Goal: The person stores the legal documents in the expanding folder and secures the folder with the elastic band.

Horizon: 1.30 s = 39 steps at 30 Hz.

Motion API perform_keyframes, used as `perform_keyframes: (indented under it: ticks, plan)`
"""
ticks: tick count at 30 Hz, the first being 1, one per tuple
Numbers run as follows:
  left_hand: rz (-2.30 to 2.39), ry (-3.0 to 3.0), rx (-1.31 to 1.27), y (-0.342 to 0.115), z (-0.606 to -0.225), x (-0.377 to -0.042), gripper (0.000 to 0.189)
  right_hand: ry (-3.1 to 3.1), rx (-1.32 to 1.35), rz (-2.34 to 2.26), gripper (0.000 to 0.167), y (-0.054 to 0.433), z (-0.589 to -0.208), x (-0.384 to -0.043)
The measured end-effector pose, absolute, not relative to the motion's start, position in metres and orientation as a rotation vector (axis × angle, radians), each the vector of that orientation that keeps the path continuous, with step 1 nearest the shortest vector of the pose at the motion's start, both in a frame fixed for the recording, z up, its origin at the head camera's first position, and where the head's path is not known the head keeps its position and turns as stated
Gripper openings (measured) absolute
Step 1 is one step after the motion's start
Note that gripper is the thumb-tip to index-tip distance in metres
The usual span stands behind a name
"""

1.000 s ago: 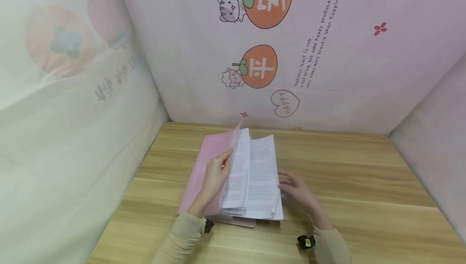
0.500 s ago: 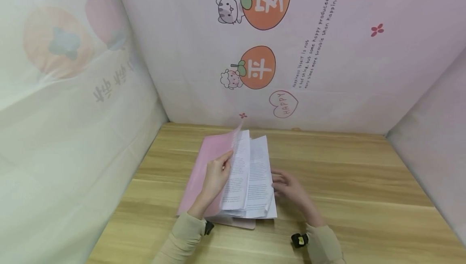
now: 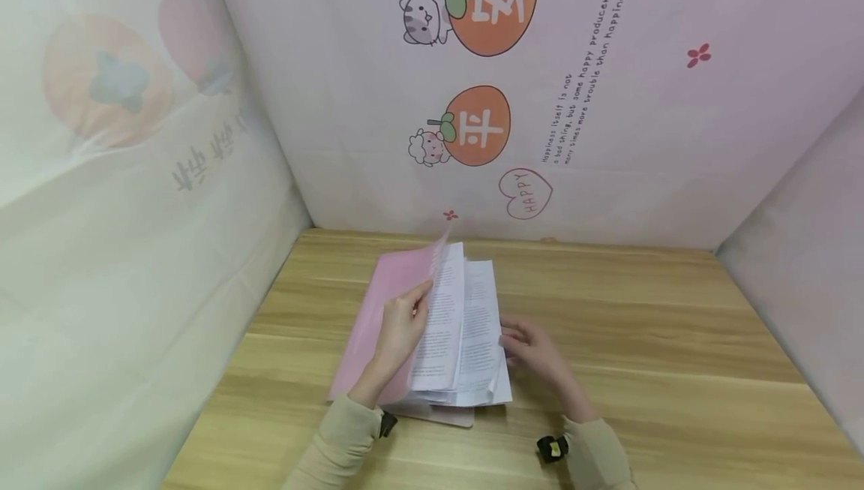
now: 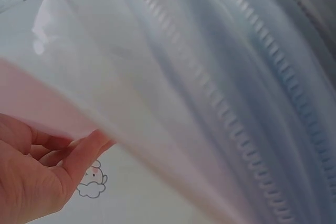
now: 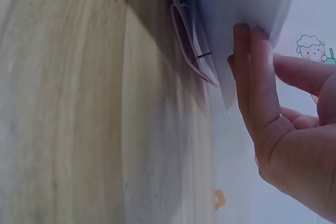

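A pink folder point(image 3: 371, 317) lies on the wooden table, its front cover lifted at a slant. In the head view my left hand point(image 3: 401, 329) pinches the edge of that cover, and the left wrist view has the cover between thumb and fingers. Printed sheets point(image 3: 442, 317) show beneath it, upright at their right edge. More white printed paper point(image 3: 481, 325) juts out to the right, one lower corner curled. My right hand point(image 3: 540, 355) holds the paper's right edge; in the right wrist view the fingers point(image 5: 257, 72) lie behind it and the thumb in front.
The folder's back cover point(image 3: 445, 415) rests on the wooden table point(image 3: 641, 340). White cloth walls with printed cartoons point(image 3: 479, 126) rise at the back and both sides. Blurred, ridged plastic sleeves point(image 4: 210, 93) fill much of the left wrist view.
My right hand has moved a little left together with the sheets, so less paper juts out on the right. The left hand and the lifted cover have stayed nearly still.
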State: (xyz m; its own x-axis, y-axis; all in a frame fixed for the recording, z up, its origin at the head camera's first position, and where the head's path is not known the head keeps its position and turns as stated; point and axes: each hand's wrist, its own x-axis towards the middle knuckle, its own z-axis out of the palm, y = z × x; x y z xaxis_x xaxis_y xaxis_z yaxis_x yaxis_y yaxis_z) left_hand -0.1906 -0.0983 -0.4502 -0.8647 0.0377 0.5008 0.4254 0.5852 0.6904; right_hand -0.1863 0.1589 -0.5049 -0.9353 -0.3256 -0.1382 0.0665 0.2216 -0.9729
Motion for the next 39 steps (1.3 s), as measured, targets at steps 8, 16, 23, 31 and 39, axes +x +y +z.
perform_keyframes:
  ticks: [8,16,23,31,39]
  plan:
    - [-1.195,-2.380,-0.363,-0.097,-0.450,-0.190,0.036,2.145,-0.228,-1.723,0.058,0.159,-0.506,-0.181]
    - [-1.185,-2.376,-0.363,-0.096,-0.452,-0.191,0.036,2.204,-0.174,-1.748,0.055,0.152,-0.507,-0.179]
    - [-1.190,-2.383,-0.361,-0.096,-0.451,-0.191,0.035,2.194,-0.165,-1.792,0.055,0.154,-0.508,-0.178]
    - [-1.191,-2.372,-0.352,-0.095,-0.451,-0.192,0.036,2.190,-0.180,-1.805,0.054,0.145,-0.506,-0.174]
    - [-1.210,-2.364,-0.365,-0.094,-0.450,-0.192,0.035,2.177,-0.168,-1.821,0.053,0.136,-0.510,-0.174]
